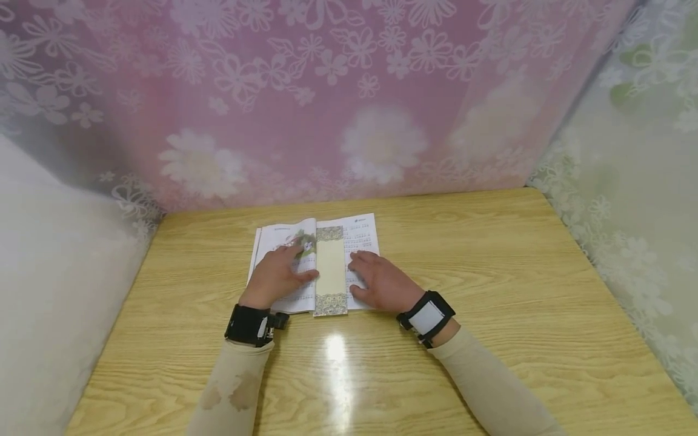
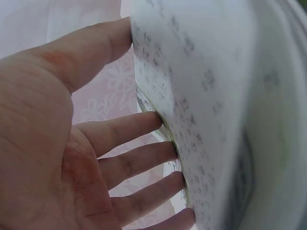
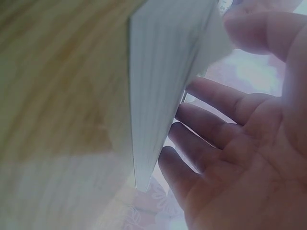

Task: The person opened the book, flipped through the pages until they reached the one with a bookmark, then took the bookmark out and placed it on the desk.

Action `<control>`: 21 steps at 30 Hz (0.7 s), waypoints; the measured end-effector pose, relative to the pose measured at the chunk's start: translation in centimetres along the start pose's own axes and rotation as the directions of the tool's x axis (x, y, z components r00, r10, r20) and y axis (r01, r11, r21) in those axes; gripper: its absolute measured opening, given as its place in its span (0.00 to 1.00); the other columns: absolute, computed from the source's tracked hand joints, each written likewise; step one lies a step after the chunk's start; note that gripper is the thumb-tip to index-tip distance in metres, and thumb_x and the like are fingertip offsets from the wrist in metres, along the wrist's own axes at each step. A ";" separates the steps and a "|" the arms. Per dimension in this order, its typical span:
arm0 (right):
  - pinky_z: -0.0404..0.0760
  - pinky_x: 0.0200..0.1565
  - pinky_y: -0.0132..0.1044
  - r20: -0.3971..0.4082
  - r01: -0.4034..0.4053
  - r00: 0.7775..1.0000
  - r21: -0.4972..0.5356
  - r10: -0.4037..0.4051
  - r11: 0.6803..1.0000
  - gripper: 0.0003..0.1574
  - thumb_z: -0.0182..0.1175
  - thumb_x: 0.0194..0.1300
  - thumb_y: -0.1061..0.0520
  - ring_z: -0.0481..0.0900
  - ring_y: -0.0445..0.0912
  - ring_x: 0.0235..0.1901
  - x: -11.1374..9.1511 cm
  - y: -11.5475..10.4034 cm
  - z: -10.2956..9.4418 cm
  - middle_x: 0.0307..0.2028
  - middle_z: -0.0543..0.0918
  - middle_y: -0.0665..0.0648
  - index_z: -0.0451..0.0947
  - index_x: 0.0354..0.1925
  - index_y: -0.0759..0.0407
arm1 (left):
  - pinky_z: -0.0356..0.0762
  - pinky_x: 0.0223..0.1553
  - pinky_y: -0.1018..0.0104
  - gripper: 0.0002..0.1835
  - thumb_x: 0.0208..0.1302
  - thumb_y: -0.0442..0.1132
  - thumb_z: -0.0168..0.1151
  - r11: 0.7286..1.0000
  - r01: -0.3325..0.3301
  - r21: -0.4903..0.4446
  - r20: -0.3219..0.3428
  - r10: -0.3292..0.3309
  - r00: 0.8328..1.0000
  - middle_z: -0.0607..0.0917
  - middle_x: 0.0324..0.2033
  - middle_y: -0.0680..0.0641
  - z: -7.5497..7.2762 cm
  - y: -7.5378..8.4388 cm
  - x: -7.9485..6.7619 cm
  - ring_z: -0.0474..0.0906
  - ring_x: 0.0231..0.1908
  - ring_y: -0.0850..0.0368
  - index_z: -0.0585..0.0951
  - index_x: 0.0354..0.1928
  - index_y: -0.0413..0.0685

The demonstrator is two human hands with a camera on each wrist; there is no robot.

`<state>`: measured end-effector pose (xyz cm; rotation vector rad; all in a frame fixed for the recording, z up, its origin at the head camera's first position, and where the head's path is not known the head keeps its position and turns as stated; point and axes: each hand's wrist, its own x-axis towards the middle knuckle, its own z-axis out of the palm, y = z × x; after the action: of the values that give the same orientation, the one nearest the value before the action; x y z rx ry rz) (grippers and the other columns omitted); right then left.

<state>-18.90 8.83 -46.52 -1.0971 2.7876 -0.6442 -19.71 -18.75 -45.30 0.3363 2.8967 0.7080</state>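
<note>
An open book lies on the table, with printed text and a coloured picture on its left page. Along its inner fold, on the right page, lies a cream bookmark with patterned ends; its lower end reaches slightly past the book's bottom edge. My left hand rests on the left page, fingers spread, thumb close to the bookmark. In the left wrist view the fingertips touch the printed page. My right hand lies on the right page with its fingers extended, and the right wrist view shows them against the page beside the thick page edges.
The wooden table extends around the book. A pink flowered curtain hangs behind it, and pale walls or cloths stand at both sides. Each wrist wears a black strap with a camera.
</note>
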 end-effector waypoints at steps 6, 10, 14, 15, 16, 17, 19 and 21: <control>0.67 0.72 0.51 -0.010 -0.005 1.000 -0.034 0.005 0.999 0.28 0.63 0.72 0.50 0.69 0.60 0.71 0.3 -0.8 0.1 0.69 0.72 0.68 0.76 0.63 0.65 | 0.72 0.62 0.36 0.39 0.66 0.58 0.70 0.999 -0.020 0.033 -0.013 0.020 1.000 0.77 0.66 0.32 0.2 -0.4 -0.2 0.72 0.65 0.29 0.75 0.71 0.41; 0.70 0.70 0.50 -0.029 0.066 0.997 -0.098 -0.069 0.993 0.29 0.66 0.69 0.48 0.72 0.59 0.69 0.5 -2.5 0.7 0.67 0.75 0.67 0.78 0.61 0.63 | 0.73 0.62 0.38 0.37 0.67 0.58 0.69 0.999 -0.030 0.039 -0.007 0.030 1.000 0.77 0.67 0.34 0.2 -0.2 -0.2 0.73 0.65 0.30 0.76 0.70 0.41; 0.69 0.71 0.51 0.024 0.129 0.992 -0.148 -0.126 0.981 0.36 0.66 0.67 0.41 0.71 0.58 0.69 0.7 -4.4 1.3 0.69 0.73 0.65 0.75 0.64 0.61 | 0.72 0.64 0.39 0.39 0.68 0.59 0.66 0.998 -0.029 0.057 -0.004 0.029 1.000 0.75 0.69 0.34 0.0 0.1 -0.3 0.71 0.66 0.30 0.74 0.71 0.40; 0.69 0.71 0.51 0.039 0.131 0.991 -0.161 -0.126 0.978 0.39 0.66 0.67 0.40 0.70 0.58 0.70 0.8 -4.8 1.4 0.70 0.72 0.65 0.74 0.66 0.61 | 0.71 0.65 0.39 0.39 0.69 0.60 0.66 0.998 -0.032 0.060 -0.003 0.032 0.999 0.75 0.69 0.34 0.0 0.2 -0.3 0.71 0.67 0.31 0.74 0.71 0.39; 0.67 0.72 0.51 0.059 0.124 0.991 -0.168 -0.116 0.978 0.43 0.66 0.66 0.38 0.69 0.58 0.71 0.9 -5.2 1.5 0.71 0.71 0.65 0.72 0.69 0.62 | 0.71 0.65 0.40 0.40 0.69 0.60 0.65 0.998 -0.033 0.061 -0.001 0.033 0.999 0.74 0.69 0.34 0.0 0.3 -0.3 0.71 0.67 0.31 0.73 0.72 0.38; 0.66 0.72 0.51 0.077 0.116 0.992 -0.178 -0.104 0.977 0.46 0.66 0.66 0.37 0.67 0.58 0.72 1.0 -5.5 1.5 0.72 0.70 0.65 0.70 0.71 0.63 | 0.70 0.66 0.40 0.41 0.69 0.61 0.65 0.998 -0.029 0.055 0.004 0.029 1.000 0.74 0.70 0.34 0.0 0.4 -0.3 0.70 0.68 0.32 0.72 0.72 0.37; 0.66 0.72 0.51 0.101 0.101 0.992 -0.199 -0.082 0.975 0.50 0.67 0.65 0.36 0.66 0.59 0.73 1.2 -6.0 1.6 0.72 0.69 0.65 0.66 0.73 0.64 | 0.68 0.68 0.41 0.43 0.69 0.62 0.65 0.999 -0.018 0.050 0.020 0.017 1.000 0.72 0.71 0.34 0.1 0.5 -0.3 0.69 0.70 0.33 0.70 0.74 0.36; 0.68 0.72 0.51 0.111 0.091 0.992 -0.227 -0.068 0.970 0.52 0.67 0.65 0.36 0.66 0.59 0.72 1.5 -6.2 1.8 0.72 0.69 0.65 0.65 0.74 0.65 | 0.68 0.69 0.41 0.44 0.69 0.62 0.64 0.998 -0.015 0.055 0.030 0.014 0.999 0.72 0.71 0.34 0.1 0.6 -0.2 0.68 0.70 0.34 0.68 0.75 0.35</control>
<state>-15.66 3.11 -45.50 -1.2489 2.7946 -0.2623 -19.38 -18.19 -45.08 0.3715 2.8931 0.6212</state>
